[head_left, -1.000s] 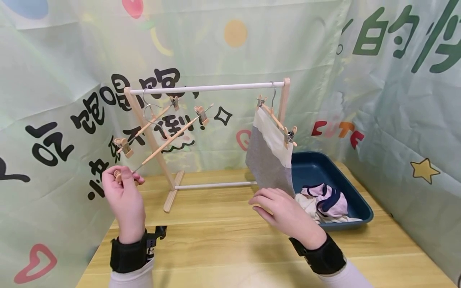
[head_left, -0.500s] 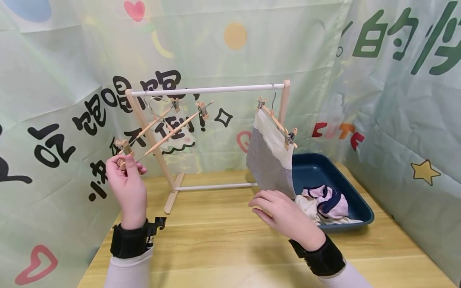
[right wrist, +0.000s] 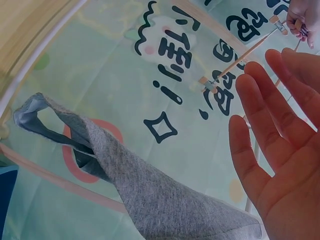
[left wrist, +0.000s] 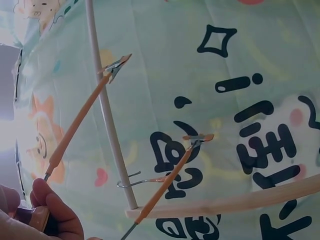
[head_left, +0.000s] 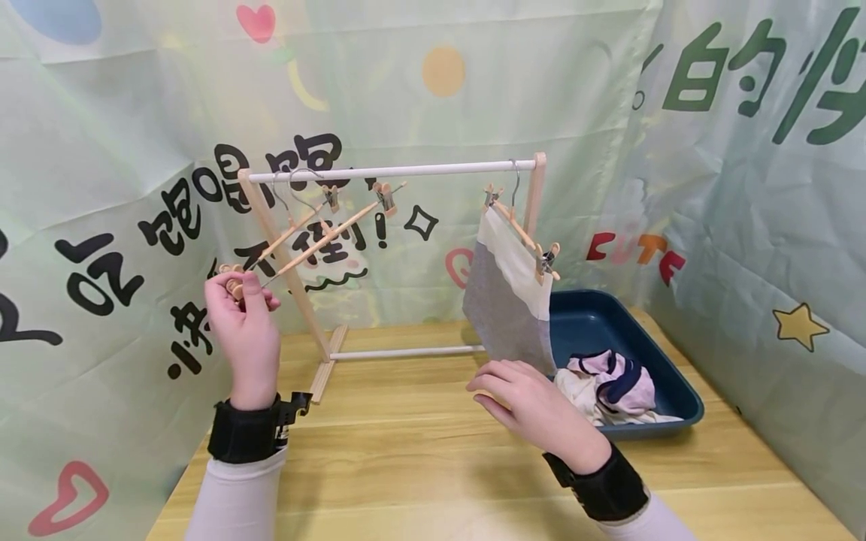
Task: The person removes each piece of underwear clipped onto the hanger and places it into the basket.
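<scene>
1. Just changed: the left hand (head_left: 246,330) has risen a little, lifting the clip hanger (head_left: 331,235), at 10 o'clock. Its hook (head_left: 304,170), below the rail (head_left: 419,170) a second ago, now reaches rail height.
2. Meaning, as a judgement: hook and rail look lined up, but I cannot tell whether the hook is over it; the hand seems to bear weight.
3. Left grip: fingers and thumb pinch the hanger's near-end clip (head_left: 234,288), beside the second hanger (head_left: 284,238).
4. Right hand (head_left: 517,402), 5 o'clock: hardly moved, grip loose, holding nothing, just beside the hanging grey-and-white cloth (head_left: 509,312); contact unclear.
5. At 4 o'clock, the blue basin (head_left: 588,315) of clothes (head_left: 625,379) stands unchanged on the bench (head_left: 419,451).
</scene>
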A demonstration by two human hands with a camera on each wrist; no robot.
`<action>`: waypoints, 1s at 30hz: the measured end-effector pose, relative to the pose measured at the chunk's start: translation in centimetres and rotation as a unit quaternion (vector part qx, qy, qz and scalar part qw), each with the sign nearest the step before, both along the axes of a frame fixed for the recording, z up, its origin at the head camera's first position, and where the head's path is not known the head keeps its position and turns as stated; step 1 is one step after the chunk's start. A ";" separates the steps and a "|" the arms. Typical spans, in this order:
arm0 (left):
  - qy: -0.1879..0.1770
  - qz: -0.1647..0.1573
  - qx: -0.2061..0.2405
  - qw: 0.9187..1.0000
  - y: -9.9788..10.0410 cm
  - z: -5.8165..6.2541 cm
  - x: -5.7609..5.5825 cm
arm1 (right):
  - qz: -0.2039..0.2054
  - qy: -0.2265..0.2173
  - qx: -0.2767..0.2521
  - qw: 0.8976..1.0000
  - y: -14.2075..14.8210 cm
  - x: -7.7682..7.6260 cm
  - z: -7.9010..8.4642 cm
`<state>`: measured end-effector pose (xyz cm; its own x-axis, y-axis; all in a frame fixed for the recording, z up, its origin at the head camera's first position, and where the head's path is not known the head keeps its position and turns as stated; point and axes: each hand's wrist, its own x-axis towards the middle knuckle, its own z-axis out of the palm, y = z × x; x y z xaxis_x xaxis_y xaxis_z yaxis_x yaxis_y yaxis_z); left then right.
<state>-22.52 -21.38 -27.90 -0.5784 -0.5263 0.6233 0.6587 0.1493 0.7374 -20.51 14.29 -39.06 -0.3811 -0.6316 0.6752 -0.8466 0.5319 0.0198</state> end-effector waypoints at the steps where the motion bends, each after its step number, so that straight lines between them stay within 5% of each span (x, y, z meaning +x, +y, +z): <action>1: 0.001 0.000 0.000 1.000 0.0 0.1 -0.1 | 0.000 0.000 0.000 1.000 0.0 0.0 0.0; 30: -0.031 0.044 -0.027 0.998 0.3 1.4 -2.6 | -0.011 -0.010 0.013 1.000 -0.3 0.0 -0.5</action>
<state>-25.12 -21.07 -26.52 -0.5697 -0.5440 0.6160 0.5946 0.2446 0.7659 -20.53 14.01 -39.57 -0.4081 -0.6396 0.6514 -0.8349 0.5501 0.0171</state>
